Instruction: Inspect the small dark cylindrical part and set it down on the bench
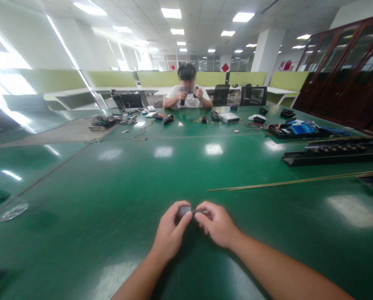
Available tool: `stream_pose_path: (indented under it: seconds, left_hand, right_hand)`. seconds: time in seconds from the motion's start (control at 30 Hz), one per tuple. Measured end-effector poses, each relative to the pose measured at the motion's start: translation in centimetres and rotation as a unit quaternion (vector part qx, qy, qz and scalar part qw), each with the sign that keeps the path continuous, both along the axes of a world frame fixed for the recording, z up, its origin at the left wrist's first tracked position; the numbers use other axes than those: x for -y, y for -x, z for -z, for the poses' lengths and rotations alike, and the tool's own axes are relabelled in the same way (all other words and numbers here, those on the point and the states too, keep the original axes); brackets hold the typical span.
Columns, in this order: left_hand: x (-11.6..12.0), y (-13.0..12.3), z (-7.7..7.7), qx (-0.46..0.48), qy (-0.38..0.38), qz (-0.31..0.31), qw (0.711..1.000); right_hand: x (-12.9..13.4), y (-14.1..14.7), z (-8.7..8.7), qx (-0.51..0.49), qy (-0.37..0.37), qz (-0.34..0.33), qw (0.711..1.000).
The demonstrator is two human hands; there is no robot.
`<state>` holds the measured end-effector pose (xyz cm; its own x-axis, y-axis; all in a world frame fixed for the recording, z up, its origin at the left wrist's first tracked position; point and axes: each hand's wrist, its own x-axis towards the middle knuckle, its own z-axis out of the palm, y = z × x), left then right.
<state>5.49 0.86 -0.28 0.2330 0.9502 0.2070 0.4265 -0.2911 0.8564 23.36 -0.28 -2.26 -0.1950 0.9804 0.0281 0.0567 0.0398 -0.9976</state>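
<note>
Between the thumb and fingers of my left hand [173, 227] is a small grey metal block [184, 211], partly covered by the fingers. Close beside it on the right, my right hand [216, 224] pinches a thin dark rod-like piece [202, 212]. The piece's left end points at the block and seems to meet it; whether it enters the block I cannot tell. Both hands are closed, held just above the green tabletop [136, 246] near its front.
Thin brass-coloured rods [268, 184] and black rails [333, 154] lie on the right. Across the table sits a person [188, 93] with raised hands. Power tools [167, 119], a blue-filled tray [302, 128] and loose parts line the far side. A clear plastic piece [13, 211] lies at left.
</note>
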Motion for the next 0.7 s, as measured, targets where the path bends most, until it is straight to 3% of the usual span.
stream_pose_path:
  seconds: [0.7]
  left_hand:
    - [-0.42,0.52,-0.02,0.037,0.007,-0.048,0.998]
  right_hand:
    - [-0.15,0.03,0.17,-0.025,0.007,0.003,1.0]
